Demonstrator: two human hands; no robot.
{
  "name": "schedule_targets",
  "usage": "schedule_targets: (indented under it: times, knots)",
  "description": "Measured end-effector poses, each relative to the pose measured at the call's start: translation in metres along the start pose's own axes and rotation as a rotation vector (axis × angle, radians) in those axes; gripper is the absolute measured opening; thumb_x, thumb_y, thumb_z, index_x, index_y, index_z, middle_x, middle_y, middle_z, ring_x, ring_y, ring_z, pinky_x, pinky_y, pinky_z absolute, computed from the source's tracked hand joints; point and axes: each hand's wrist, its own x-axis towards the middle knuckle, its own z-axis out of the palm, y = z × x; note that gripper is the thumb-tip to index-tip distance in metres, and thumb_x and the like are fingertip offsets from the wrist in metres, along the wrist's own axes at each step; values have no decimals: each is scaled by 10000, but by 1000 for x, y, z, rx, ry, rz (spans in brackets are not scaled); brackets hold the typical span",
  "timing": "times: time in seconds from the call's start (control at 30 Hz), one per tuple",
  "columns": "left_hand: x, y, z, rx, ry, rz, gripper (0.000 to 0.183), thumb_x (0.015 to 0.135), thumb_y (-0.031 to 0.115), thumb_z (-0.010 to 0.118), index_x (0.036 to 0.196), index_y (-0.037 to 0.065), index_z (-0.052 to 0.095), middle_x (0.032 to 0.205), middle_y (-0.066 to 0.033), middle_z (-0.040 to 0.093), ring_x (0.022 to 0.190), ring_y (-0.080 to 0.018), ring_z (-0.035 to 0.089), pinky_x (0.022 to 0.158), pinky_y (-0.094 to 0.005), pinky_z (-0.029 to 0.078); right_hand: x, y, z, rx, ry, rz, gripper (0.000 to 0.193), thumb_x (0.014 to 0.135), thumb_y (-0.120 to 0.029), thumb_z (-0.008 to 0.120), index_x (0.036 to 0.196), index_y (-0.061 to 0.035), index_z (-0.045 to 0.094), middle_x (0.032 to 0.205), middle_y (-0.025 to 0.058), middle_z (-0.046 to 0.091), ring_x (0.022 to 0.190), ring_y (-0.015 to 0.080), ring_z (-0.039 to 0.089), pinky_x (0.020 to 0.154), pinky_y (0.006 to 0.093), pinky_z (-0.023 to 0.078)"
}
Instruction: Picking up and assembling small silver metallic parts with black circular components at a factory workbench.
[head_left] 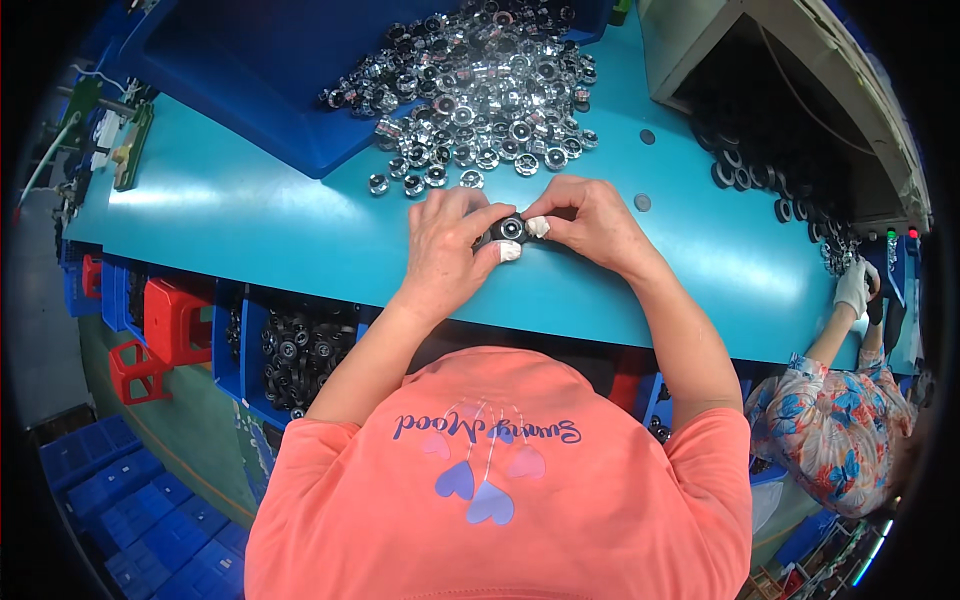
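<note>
A small black wheel with a shiny round centre is held just over the table between my two hands. My left hand closes on its left side, fingers above and thumb below. From the right, my right hand pinches the wheel's edge between fingertips and thumb. White wrapping covers both thumb tips. Right beyond my fingers lies a large heap of small shiny hubs, silvery and clear with dark centres. Part of the wheel is hidden by my fingers.
A blue bin tips toward the heap. Black rings lie by a pale box-shaped machine at right. A co-worker's gloved hand works there. Blue bins with black parts sit below the table; red stools stand at left.
</note>
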Motion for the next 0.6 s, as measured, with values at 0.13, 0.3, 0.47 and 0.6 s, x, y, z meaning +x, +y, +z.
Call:
schedule_targets:
  times: [0.13, 0.3, 0.47, 0.6]
  knots:
    - [-2, 2, -1, -34, 35, 28, 598, 700, 328, 851, 1240, 146, 670, 1128, -48, 590, 1079, -268, 514, 940, -430, 359, 2, 13, -4, 138, 16, -27, 174, 861, -95, 730, 1022, -42, 770, 885, 60, 697, 771, 137, 638, 688, 298, 512]
    - [-3, 7, -3, -4, -7, 19, 674, 700, 327, 855, 1300, 119, 629, 1151, -62, 581, 1100, -279, 513, 956, -421, 360, 2, 17, -15, 146, 47, 20, 187, 900, -125, 712, 1067, -57, 763, 852, 37, 694, 749, 101, 600, 683, 279, 500]
    - [-4, 7, 0, 54, -24, 2, 599, 722, 265, 839, 1261, 101, 635, 1100, -72, 579, 1078, -280, 518, 948, -420, 366, 1, 18, -18, 120, 78, 32, 189, 897, -144, 718, 1066, -74, 768, 836, 27, 695, 737, 96, 597, 680, 281, 498]
    - [-6, 4, -1, 30, -33, -19, 495, 749, 197, 806, 1201, 79, 641, 1052, -100, 576, 1050, -312, 521, 933, -432, 384, 0, 17, -20, 115, 70, 60, 186, 896, -146, 714, 1063, -83, 770, 847, 22, 700, 748, 95, 606, 687, 278, 502]
